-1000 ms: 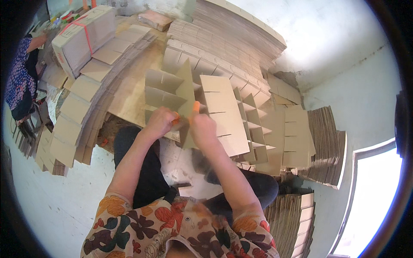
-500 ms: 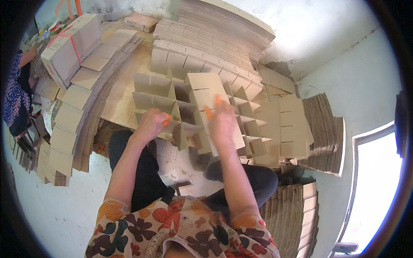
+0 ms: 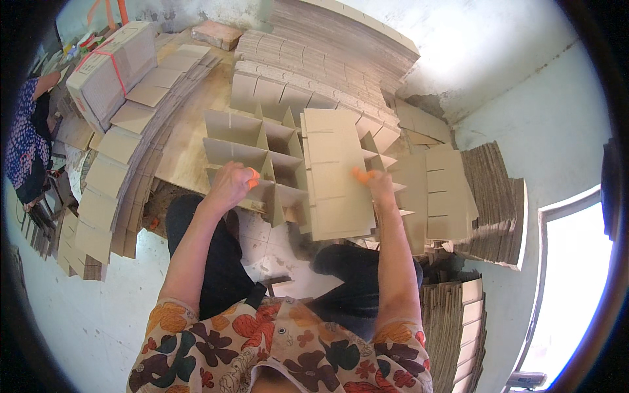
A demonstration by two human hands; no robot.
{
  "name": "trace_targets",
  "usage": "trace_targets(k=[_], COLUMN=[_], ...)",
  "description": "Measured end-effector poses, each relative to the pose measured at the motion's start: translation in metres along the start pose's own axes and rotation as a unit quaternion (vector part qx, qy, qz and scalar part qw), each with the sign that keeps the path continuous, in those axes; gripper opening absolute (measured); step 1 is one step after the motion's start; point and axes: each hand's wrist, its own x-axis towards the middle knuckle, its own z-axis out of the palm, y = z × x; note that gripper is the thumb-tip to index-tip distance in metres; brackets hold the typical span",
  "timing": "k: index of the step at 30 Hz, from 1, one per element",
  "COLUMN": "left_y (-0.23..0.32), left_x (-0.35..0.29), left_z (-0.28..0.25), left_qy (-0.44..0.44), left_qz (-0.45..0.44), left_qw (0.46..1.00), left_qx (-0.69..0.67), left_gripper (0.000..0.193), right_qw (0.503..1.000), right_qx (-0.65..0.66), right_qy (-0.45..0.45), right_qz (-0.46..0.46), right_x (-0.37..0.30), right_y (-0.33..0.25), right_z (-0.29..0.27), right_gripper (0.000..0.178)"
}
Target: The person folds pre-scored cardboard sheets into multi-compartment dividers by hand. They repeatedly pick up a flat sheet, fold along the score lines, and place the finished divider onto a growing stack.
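In front of me stands a cardboard divider grid (image 3: 285,141) with open square cells. My left hand (image 3: 229,188), an orange cover on a finger, is closed on its near left part. Over the grid's right side lies a slotted cardboard sheet (image 3: 334,173), with short cuts along its left side. At the sheet's right edge is my right hand (image 3: 380,187), fingers bent and orange-covered, its grip partly hidden. More grid cells (image 3: 373,154) stick out beyond that hand.
Stacked slotted cardboard strips (image 3: 301,85) stand behind the grid, with more stacks at left (image 3: 111,190) and right (image 3: 485,196). A strapped carton (image 3: 111,72) rests on the left stacks. A brick (image 3: 216,34) lies at the back. Another person (image 3: 29,137) sits far left.
My right hand has moved right and slightly down, from above the cardboard sheet to its right edge. The sheet has shifted right and shows a broader face. My left hand has hardly moved.
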Motion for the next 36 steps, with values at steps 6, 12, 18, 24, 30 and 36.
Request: trace_targets(k=[6, 12, 18, 24, 30, 36], left_y=[0.018, 0.005, -0.005, -0.022, -0.022, -0.023], left_x=[0.004, -0.017, -0.024, -0.027, -0.028, -0.026], left_z=[-0.019, -0.041, -0.049, -0.033, -0.033, -0.033], left_qy=[-0.009, 0.085, 0.092, 0.126, 0.131, 0.123], left_qz=[-0.008, -0.026, -0.067, -0.015, -0.008, -0.023], left_qw=[1.000, 0.993, 0.990, 0.992, 0.991, 0.992], left_qx=[0.000, 0.076, 0.087, 0.006, 0.017, 0.015], left_gripper=[0.027, 0.045, 0.035, 0.013, 0.011, 0.008], right_qw=[0.984, 0.934, 0.887, 0.874, 0.863, 0.870], right_qx=[0.097, 0.049, -0.122, -0.153, -0.181, -0.228], right_qy=[0.112, 0.272, 0.160, 0.087, 0.065, 0.038], right_qz=[-0.099, -0.228, -0.417, -0.453, -0.467, -0.436], right_x=[0.007, -0.047, -0.069, -0.064, -0.050, -0.051], right_y=[0.018, -0.060, -0.118, -0.133, -0.136, -0.154], right_z=[-0.030, -0.040, 0.056, 0.147, 0.168, 0.169], right_gripper=[0.033, 0.024, 0.037, 0.039, 0.026, 0.012])
